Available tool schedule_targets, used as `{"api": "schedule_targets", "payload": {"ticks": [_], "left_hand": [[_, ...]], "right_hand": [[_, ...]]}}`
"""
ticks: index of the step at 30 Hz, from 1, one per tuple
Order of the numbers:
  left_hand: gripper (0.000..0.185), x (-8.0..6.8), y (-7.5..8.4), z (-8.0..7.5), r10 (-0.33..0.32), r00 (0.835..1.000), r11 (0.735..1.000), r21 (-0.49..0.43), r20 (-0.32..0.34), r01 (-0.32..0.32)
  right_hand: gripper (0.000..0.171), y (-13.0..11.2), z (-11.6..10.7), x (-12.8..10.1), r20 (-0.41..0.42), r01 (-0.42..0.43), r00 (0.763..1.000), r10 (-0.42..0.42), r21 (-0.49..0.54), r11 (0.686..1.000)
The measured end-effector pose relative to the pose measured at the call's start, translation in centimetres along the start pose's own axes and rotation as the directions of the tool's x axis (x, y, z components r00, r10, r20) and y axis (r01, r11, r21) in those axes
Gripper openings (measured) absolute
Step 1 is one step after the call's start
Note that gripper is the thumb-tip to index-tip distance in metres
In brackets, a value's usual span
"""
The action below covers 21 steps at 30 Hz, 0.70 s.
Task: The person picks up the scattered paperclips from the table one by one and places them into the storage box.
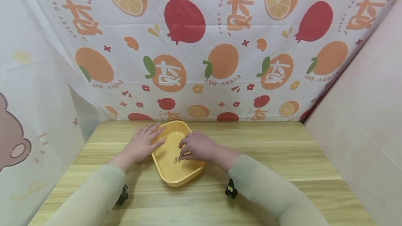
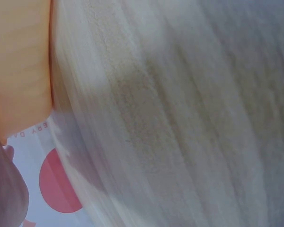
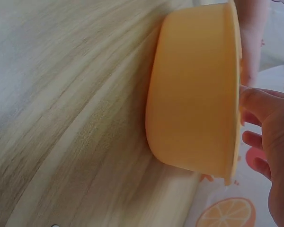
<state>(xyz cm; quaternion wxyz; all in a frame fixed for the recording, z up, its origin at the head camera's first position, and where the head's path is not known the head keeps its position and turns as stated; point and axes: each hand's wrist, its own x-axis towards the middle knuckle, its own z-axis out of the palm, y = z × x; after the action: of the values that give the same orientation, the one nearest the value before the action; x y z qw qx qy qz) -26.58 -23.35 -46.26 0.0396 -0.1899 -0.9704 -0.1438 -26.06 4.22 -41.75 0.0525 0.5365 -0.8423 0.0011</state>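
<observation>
A shallow yellow plastic tray (image 1: 188,175) sits on the wooden table (image 1: 282,156), near the middle and turned at an angle, and inside it lies a small metal paper clip (image 1: 177,160) on the tray floor, close to the near right wall. Behind the table hangs a fruit-print cloth (image 1: 201,44) with oranges and red fruits, and the words "EVERY DAY" read clearly in several spots, some printed upside down, beside big orange characters. On the far left a cartoon bear print (image 1: 12,138) shows on the side sheet. Now the hands: the left hand (image 1: 142,144) lies flat with its fingers spread and straight, palm on the table, fingertips against the tray's left rim. The right hand (image 1: 196,145) reaches over the tray with its fingers curled down, thumb and forefinger pinching the paper clip right at the tray floor. From the right wrist view the tray's outer wall (image 3: 194,94) fills the middle, fingers (image 3: 255,106) curling over the rim. Both arms wear pale green sleeves (image 1: 270,191).
</observation>
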Motion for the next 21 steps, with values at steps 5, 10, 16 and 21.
{"api": "schedule_targets", "payload": {"ticks": [5, 10, 16, 21], "left_hand": [[0.063, -0.1, -0.4, 0.0, 0.002, 1.000, 1.000, 0.012, -0.001, -0.002], [0.065, -0.1, -0.5, -0.1, -0.001, 1.000, 1.000, 0.000, 0.002, 0.001], [0.066, -0.1, -0.3, -0.1, 0.000, 1.000, 1.000, 0.000, 0.006, 0.000], [0.065, 0.0, -0.2, 0.1, -0.003, 1.000, 1.000, -0.002, 0.014, 0.003]], "right_hand": [[0.013, -0.2, 0.7, 0.9, 0.053, 0.005, 0.999, -0.003, -0.036, 0.999], [0.013, -0.1, 1.2, 1.4, 0.096, -0.003, 0.995, 0.009, -0.060, 0.998], [0.012, 0.0, 1.6, 2.2, 0.145, -0.010, 0.989, 0.022, -0.085, 0.996], [0.011, 0.0, 2.3, 2.8, 0.183, -0.014, 0.983, 0.033, -0.106, 0.994]]}}
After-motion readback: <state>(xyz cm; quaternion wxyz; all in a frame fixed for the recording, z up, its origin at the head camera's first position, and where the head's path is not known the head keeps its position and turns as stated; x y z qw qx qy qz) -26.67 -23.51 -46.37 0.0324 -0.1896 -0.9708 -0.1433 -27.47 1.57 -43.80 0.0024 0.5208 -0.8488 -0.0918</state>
